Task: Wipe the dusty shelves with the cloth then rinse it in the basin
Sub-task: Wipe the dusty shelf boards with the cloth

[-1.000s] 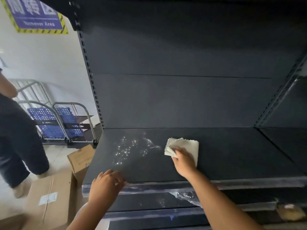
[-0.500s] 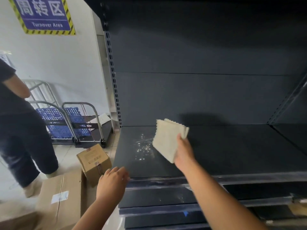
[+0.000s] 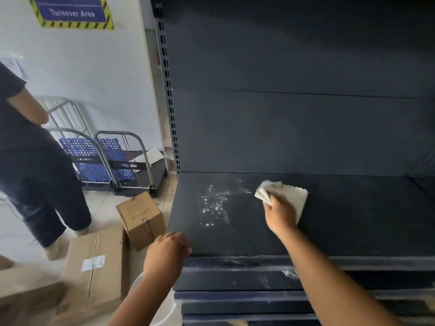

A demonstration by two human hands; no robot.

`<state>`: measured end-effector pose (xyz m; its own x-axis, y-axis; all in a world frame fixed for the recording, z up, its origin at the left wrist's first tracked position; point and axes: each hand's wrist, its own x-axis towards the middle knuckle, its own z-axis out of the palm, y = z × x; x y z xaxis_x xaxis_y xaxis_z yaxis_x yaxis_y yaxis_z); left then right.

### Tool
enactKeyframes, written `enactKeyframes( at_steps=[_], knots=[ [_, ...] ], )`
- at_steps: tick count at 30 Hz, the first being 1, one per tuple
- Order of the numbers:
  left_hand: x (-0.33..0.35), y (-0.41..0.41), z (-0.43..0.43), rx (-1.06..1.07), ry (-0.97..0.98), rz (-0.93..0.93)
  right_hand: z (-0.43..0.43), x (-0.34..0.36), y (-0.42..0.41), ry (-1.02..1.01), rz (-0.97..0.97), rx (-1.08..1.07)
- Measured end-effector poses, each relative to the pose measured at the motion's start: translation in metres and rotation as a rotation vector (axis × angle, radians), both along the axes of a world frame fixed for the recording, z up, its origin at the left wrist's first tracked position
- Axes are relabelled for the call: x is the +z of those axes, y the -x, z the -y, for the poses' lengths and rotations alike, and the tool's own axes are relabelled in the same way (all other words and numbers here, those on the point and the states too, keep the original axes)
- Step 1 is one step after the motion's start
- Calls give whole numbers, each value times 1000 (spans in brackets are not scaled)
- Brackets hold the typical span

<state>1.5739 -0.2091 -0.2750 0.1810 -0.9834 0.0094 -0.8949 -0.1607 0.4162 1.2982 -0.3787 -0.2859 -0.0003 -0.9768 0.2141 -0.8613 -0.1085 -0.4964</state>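
A dark metal shelf (image 3: 353,220) runs across the middle of the head view, with wet glistening streaks (image 3: 213,203) on its left part. My right hand (image 3: 280,214) presses a folded pale cloth (image 3: 295,195) flat on the shelf, just right of the streaks. My left hand (image 3: 166,254) rests at the shelf's front left corner, fingers curled, holding nothing I can see. A white basin rim (image 3: 170,309) shows below my left forearm, mostly hidden.
Lower shelves (image 3: 259,300) stack beneath the wiped one. Cardboard boxes (image 3: 94,271) lie on the floor to the left, a smaller box (image 3: 140,218) beside the shelf end. Another person (image 3: 28,161) stands at far left near folded blue trolleys (image 3: 103,158).
My right hand, which held the cloth lifted above the shelf half a second ago, has brought it back down flat on the shelf. My left hand stays at the front corner.
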Motion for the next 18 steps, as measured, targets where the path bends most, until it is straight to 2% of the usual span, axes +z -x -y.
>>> enactKeyframes(
  at_steps=[1,4,6,7,10,12,14,16,18],
  knots=[
    [0,0,2,9,-15,-6,2,-1,-24,2,-45,48],
    [2,-1,7,31,-46,-34,-1,2,-93,-5,-26,240],
    [2,0,8,38,-57,-35,-10,5,-130,-122,104,338],
    [2,2,8,41,-58,-26,-14,9,-142,-223,259,346],
    [2,4,7,56,-57,-9,-17,24,-151,-484,897,247],
    [4,3,8,65,-87,-26,-10,35,-133,-528,1270,116],
    [9,4,10,77,-119,-54,0,48,-97,-463,1499,21],
    [16,7,11,92,-138,-65,10,59,-55,-277,1480,-70],
    [20,9,11,103,-165,-72,20,62,-19,-24,1255,-140]
  ],
)
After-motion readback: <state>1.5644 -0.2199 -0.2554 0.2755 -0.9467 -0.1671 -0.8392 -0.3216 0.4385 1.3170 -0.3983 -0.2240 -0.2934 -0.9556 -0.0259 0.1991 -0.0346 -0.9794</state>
